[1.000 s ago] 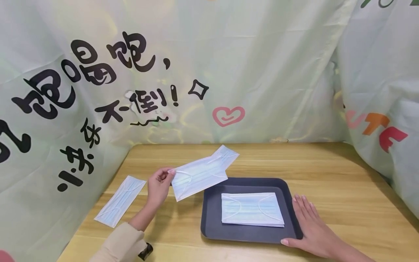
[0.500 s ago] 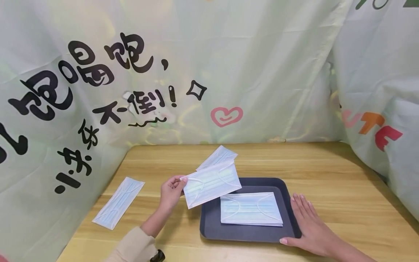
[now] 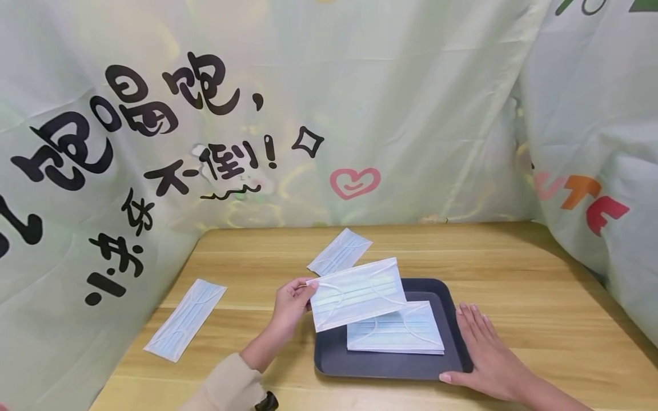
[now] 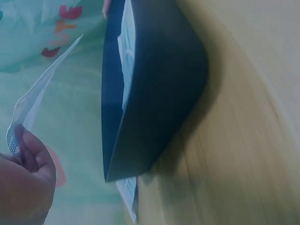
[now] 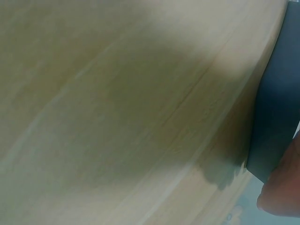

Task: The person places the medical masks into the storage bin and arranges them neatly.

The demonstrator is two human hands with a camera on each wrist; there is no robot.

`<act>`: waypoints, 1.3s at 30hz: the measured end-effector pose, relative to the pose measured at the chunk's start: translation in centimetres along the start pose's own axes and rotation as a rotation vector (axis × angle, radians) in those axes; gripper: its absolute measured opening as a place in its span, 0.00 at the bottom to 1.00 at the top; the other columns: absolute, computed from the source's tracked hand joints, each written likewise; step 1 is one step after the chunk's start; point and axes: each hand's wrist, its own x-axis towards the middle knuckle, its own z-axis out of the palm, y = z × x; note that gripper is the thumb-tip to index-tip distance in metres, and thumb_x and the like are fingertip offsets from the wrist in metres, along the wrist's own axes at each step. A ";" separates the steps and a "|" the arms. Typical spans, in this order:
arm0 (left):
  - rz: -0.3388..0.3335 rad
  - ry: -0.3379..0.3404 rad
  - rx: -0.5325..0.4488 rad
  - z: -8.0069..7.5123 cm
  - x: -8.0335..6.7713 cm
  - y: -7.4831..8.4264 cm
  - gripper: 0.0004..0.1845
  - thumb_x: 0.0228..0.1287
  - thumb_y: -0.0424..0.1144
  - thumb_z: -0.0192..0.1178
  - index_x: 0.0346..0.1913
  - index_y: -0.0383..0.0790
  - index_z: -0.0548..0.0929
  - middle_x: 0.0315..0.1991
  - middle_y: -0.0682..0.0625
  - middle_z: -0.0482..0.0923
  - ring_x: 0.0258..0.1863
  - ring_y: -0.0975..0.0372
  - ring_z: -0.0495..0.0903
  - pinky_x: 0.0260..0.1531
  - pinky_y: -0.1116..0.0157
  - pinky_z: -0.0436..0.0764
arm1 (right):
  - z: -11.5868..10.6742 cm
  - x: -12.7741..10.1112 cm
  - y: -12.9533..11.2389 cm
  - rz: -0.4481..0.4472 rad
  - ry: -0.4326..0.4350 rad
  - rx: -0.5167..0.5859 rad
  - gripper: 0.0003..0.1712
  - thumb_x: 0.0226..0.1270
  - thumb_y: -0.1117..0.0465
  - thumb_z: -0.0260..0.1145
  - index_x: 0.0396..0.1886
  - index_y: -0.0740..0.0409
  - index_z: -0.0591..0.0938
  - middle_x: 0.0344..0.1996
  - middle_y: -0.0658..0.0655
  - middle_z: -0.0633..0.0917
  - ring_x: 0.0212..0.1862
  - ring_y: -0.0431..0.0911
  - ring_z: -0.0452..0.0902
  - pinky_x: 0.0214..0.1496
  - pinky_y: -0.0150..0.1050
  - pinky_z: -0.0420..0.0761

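My left hand point(image 3: 292, 305) pinches a light-blue face mask point(image 3: 357, 294) by its left end, thumb on top. The mask hangs flat in the air over the left and back part of a dark grey tray point(image 3: 339, 365), partly hiding the stack below. In the tray lies a small stack of face masks point(image 3: 398, 337) with white ear loops. Against the tray's right edge rests my right hand point(image 3: 488, 359), its fingers straight and its thumb at the front corner. In the left wrist view the held mask point(image 4: 37, 93) is seen nearly edge-on, apart from the tray point(image 4: 159, 79).
A single face mask point(image 3: 186, 319) lies slanted on the wooden table point(image 3: 545, 297) at the left. Another mask point(image 3: 339, 251) lies behind the tray, partly covered by the held one. A printed curtain point(image 3: 437, 114) hangs along the table's back and sides.
My left hand has carried the pinched mask rightward, from left of the tray to above it, uncovering more of the mask behind. The right hand stays at the tray's edge.
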 end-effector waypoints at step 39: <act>-0.102 -0.148 0.315 5.7 1.3 -3.2 0.08 0.60 0.32 0.60 0.39 0.29 0.81 0.24 0.49 0.81 0.18 0.68 0.74 0.20 0.71 0.80 | -0.1 -0.3 -0.3 -0.016 0.009 -0.109 0.71 0.41 0.26 0.63 0.71 0.69 0.47 0.73 0.57 0.34 0.72 0.41 0.17 0.71 0.31 0.21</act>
